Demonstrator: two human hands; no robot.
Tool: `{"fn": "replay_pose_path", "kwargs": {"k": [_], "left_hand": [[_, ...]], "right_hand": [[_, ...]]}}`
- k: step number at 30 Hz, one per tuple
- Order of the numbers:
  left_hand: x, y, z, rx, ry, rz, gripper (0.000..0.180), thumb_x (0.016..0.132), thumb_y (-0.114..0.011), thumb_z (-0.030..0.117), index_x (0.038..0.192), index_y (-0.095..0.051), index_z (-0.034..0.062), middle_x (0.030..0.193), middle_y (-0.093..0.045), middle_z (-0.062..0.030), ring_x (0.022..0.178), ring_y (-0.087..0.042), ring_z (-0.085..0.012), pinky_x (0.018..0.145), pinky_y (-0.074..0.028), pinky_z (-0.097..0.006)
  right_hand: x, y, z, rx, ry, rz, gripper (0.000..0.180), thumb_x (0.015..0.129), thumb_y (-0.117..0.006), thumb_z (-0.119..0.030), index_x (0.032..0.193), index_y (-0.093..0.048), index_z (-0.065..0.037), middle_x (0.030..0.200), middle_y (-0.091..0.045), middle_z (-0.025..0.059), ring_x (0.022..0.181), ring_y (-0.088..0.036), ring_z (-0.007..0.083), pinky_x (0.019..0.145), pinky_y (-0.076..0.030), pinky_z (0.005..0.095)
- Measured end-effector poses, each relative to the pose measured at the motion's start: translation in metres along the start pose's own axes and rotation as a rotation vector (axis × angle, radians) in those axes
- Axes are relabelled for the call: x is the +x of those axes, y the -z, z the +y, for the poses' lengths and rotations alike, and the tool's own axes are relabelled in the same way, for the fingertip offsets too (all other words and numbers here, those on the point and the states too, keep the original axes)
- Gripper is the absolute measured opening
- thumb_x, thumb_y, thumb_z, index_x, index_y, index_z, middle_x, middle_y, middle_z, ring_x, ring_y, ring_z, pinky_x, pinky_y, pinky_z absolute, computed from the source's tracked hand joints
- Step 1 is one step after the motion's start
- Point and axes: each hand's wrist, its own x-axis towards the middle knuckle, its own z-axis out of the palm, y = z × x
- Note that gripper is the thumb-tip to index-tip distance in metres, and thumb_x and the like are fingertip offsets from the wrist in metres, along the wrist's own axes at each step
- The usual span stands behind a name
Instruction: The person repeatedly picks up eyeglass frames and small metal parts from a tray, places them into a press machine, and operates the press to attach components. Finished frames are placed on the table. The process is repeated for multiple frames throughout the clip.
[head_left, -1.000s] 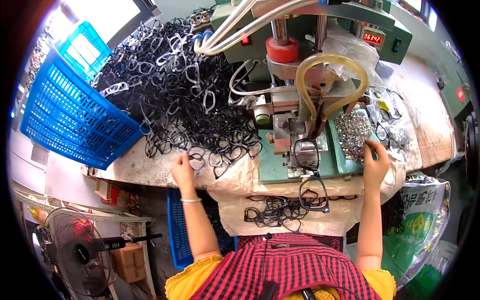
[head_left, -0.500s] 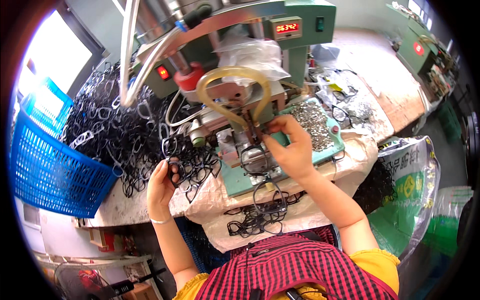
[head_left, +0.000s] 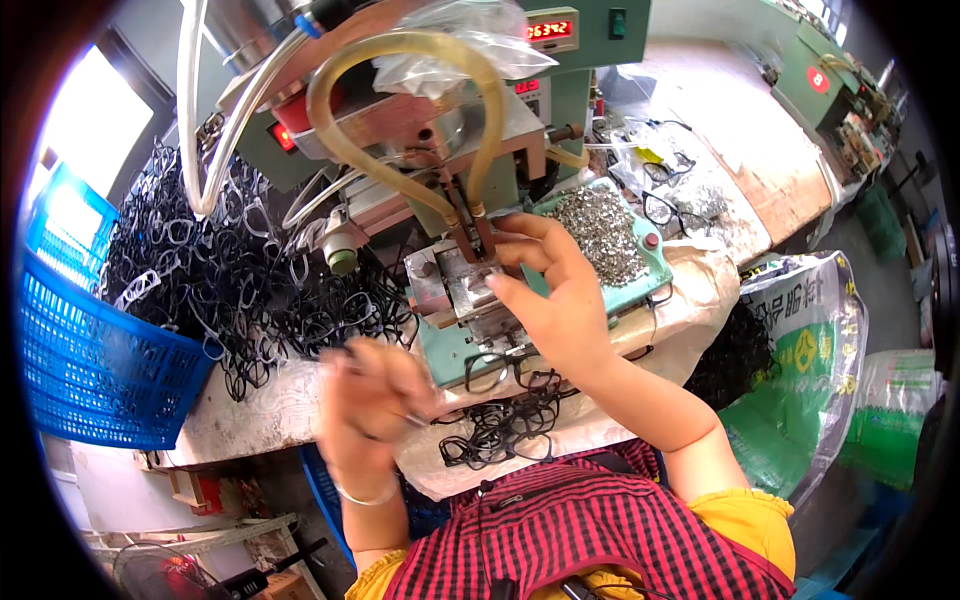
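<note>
My right hand (head_left: 560, 305) is at the machine's metal fixture (head_left: 470, 285), fingers bent and thumb tip near the block; whatever lies between them is too small to make out. Close beside the fingertips, two brown metal prongs (head_left: 470, 235) come down, joined to a looped yellowish tube (head_left: 325, 95). Just below the fixture lies a black glasses frame (head_left: 488, 378). Smeared by motion, my left hand (head_left: 375, 400) is over the near left edge of the bench, its fingers curled around what looks like another dark glasses frame. Several black frames (head_left: 500, 435) lie on the cloth in front of me.
A large heap of black glasses frames (head_left: 230, 260) covers the bench at left, beside a blue basket (head_left: 110, 350). Small metal parts fill a green tray (head_left: 605, 235) right of the fixture. A white and green sack (head_left: 800, 370) stands at the right.
My left hand has moved from the heap toward me and to the right. My right hand stays at the fixture. The view has shifted, and the frame below the fixture sits differently.
</note>
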Motion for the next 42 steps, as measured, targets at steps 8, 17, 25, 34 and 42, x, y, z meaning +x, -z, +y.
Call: {"fn": "replay_pose_path", "kwargs": {"k": [8,17,25,34,42], "left_hand": [[0.017,-0.044,-0.044,-0.103,0.687,-0.142,0.032,0.107,-0.032,0.038,0.108,-0.047,0.0106,0.089,-0.071,-0.0237,0.052,-0.063,-0.0278,0.035,-0.039,-0.026],[0.025,-0.042,-0.041,-0.132,0.801,-0.139,0.028,0.108,-0.029,0.035,0.105,-0.045,0.0122,0.088,-0.070,-0.0244,0.049,-0.062,-0.0283,0.031,-0.041,-0.027],[-0.005,0.016,-0.061,0.341,0.051,-0.108,0.033,0.108,-0.043,0.032,0.109,-0.053,0.0000,0.094,-0.070,-0.0198,0.070,-0.070,-0.0238,0.055,-0.055,-0.030],[0.121,0.097,-0.040,1.761,-0.688,0.582,0.097,0.062,-0.090,0.024,0.140,-0.039,-0.0043,0.150,-0.040,-0.0213,0.126,-0.047,-0.0402,0.108,-0.035,-0.049],[0.093,0.100,0.034,1.516,-1.326,0.806,0.041,0.082,-0.076,0.007,0.121,-0.063,0.0038,0.119,-0.065,-0.0117,0.109,-0.060,-0.0293,0.096,-0.043,-0.040]], "right_hand": [[0.029,0.106,0.068,-1.224,0.284,0.136,0.024,0.076,-0.076,-0.014,0.098,-0.073,-0.008,0.121,-0.064,0.0203,0.127,-0.052,0.0411,0.106,-0.042,0.0485],[0.024,0.122,0.085,-1.126,0.336,0.187,0.012,0.077,-0.072,-0.009,0.088,-0.071,-0.004,0.112,-0.067,0.0195,0.120,-0.058,0.0382,0.103,-0.044,0.0453],[0.004,0.136,0.080,-0.949,0.378,0.347,0.007,0.083,-0.072,-0.007,0.086,-0.070,-0.001,0.087,-0.071,0.0110,0.082,-0.067,0.0263,0.079,-0.052,0.0373],[0.022,0.080,0.068,-0.480,0.080,0.210,0.011,0.089,-0.069,-0.007,0.097,-0.070,0.001,0.085,-0.069,0.0022,0.079,-0.062,0.0097,0.078,-0.049,0.0248],[-0.022,0.138,0.068,-0.564,0.029,0.329,0.011,0.087,-0.071,-0.002,0.098,-0.070,0.001,0.087,-0.069,0.0016,0.080,-0.062,0.0099,0.077,-0.049,0.0251]]}}
